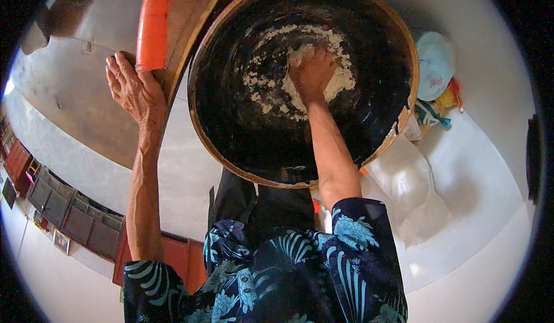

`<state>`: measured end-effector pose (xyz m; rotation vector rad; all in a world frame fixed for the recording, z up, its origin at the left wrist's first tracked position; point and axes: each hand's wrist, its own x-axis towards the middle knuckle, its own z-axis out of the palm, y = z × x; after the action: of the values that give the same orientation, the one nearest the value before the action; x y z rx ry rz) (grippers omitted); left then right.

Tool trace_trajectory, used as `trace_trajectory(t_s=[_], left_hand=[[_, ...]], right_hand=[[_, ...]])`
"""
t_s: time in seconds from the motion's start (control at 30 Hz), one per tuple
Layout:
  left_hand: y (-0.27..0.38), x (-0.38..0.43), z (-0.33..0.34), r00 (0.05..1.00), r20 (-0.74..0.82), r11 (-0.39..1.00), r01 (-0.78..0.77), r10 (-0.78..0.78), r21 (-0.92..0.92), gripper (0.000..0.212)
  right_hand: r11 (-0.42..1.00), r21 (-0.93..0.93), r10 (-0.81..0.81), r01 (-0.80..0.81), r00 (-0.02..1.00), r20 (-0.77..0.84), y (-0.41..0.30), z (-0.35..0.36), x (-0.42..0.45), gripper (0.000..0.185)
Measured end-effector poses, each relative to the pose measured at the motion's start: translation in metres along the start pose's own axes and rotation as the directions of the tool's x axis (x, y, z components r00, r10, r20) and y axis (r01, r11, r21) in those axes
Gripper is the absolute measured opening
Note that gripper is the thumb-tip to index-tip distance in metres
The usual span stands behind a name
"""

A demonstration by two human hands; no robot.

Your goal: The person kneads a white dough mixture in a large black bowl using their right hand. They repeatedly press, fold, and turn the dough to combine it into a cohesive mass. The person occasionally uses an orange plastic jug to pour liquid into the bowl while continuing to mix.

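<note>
A wide round basin (259, 150), dark inside with a worn, chipped rim, stands before me. Crumbly pale dough or moistened flour (342, 83) lies in a rough ring on its bottom. My right hand (314, 72) presses down into the thickest part of it, knuckles up, with some flour on the fingers; the fingertips are hidden. To the left, my left hand (136, 87) rests flat on a brown table top (86, 93), its fingers slightly spread. Its thumb side is against the end of an orange-red plastic handle (152, 29), which belongs to a scoop cut off by the top edge.
Right of the basin are a pale blue plastic lid or bowl (434, 65), a colourful plastic packet (450, 96) and a white plastic bag (407, 184). Dark window-like panels (82, 215) and a framed picture (61, 242) line the wall at lower left.
</note>
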<state>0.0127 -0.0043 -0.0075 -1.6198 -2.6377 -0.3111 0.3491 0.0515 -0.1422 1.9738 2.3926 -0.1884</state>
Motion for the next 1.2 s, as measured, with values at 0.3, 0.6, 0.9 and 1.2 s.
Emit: trace_trajectory(t_s=[0.3, 0.6, 0.9, 1.2], left_hand=[[-0.002, -0.001, 0.009, 0.998, -0.041, 0.999, -0.041, 0.042, 0.021, 0.055], [-0.001, -0.004, -0.004, 0.992, -0.113, 0.998, 0.061, -0.062, -0.008, 0.060], [-0.001, -0.002, 0.005, 0.995, -0.104, 0.993, 0.006, 0.006, 0.117, 0.053], [0.003, -0.001, -0.003, 0.999, -0.036, 1.000, 0.000, 0.000, 0.004, 0.061]], right_hand=[[0.972, -0.217, 0.074, -0.090, 0.994, -0.079, 0.015, 0.022, 0.020, 0.050], [0.867, 0.278, 0.278, -0.414, 0.864, 0.420, 0.023, -0.080, 0.020, 0.058], [0.999, 0.037, 0.036, -0.033, 0.995, -0.095, 0.016, -0.017, -0.095, 0.044], [0.997, 0.071, 0.046, -0.033, 0.980, -0.191, 0.018, -0.001, -0.056, 0.051]])
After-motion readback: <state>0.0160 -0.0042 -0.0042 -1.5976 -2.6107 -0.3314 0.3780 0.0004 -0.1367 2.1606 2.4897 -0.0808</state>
